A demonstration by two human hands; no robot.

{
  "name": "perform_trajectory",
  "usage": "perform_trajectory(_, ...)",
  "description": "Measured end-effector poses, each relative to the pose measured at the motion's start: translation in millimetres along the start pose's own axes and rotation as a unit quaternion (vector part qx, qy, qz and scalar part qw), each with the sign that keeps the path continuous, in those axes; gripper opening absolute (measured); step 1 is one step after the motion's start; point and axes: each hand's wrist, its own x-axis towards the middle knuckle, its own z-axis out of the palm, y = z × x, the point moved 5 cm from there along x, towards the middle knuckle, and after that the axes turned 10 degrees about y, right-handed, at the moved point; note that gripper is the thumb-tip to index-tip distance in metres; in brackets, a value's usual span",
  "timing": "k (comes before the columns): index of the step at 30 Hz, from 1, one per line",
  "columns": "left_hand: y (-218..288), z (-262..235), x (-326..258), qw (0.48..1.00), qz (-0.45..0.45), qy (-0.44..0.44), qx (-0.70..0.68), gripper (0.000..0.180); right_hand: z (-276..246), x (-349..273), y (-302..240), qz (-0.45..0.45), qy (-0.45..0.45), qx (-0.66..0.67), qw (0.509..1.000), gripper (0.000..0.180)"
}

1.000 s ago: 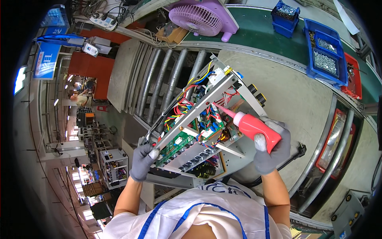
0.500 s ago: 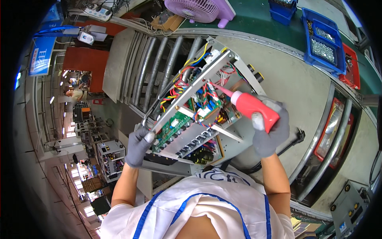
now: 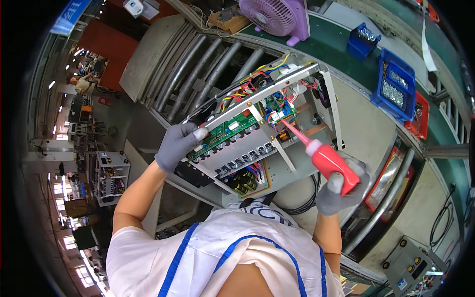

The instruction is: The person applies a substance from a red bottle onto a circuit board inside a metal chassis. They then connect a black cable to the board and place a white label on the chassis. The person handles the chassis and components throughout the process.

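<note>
My left hand [image 3: 179, 143], in a grey glove with a pale thumb tip, grips the left end of the metal rail of an opened electronic unit [image 3: 277, 88]. Inside the unit are a long green circuit board [image 3: 228, 132], a smaller board [image 3: 282, 114] with coloured wires, and a row of black components on a metal plate. In my gloved right hand [image 3: 341, 193] is a red squeeze bottle [image 3: 330, 164], tilted, its long pink nozzle pointing into the unit. The nozzle tip is at the white connectors on the smaller board; whether it touches them I cannot tell.
Metal rollers [image 3: 213, 67] run beyond the unit. A purple fan [image 3: 277, 17] stands at the back. Blue bins of small metal parts [image 3: 396, 89] and a red tray [image 3: 421, 116] lie at the right. A black cable [image 3: 304, 203] coils beside the unit; another grey unit [image 3: 410, 265] sits lower right.
The view has turned, so the surroundings shift. The bottle's nozzle has moved from near the rail to the smaller board's connectors. Both hands keep their holds.
</note>
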Motion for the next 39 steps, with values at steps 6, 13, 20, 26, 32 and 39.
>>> perform_trajectory(6, -2, 0, 0, 0.999, -0.004, -0.025, -0.022, 0.034, 15, 4, -5, -0.004, -0.06, -0.005, 0.998, 0.035)
perform_trajectory(13, 0, 0, -3, 0.999, 0.003, -0.028, -0.022, 0.033, 14, 5, -15, -0.08, -0.092, -0.034, 0.992, 0.038)
perform_trajectory(20, 3, 0, -4, 1.0, 0.003, -0.027, 0.003, 0.032, 18, -1, -33, -0.18, -0.118, -0.073, 0.974, 0.041)
perform_trajectory(26, 4, -1, -6, 1.0, -0.002, -0.029, -0.002, 0.03, 18, -4, -32, -0.172, -0.104, -0.079, 0.976, 0.041)
perform_trajectory(32, 1, 0, 0, 0.999, 0.048, -0.01, -0.006, 0.031, 12, -2, -24, -0.062, -0.021, -0.107, 0.992, 0.033)
perform_trajectory(39, -12, 0, 13, 0.999, 0.037, -0.023, -0.01, 0.036, -48, -18, -1, 0.266, 0.11, -0.003, 0.958, 0.033)
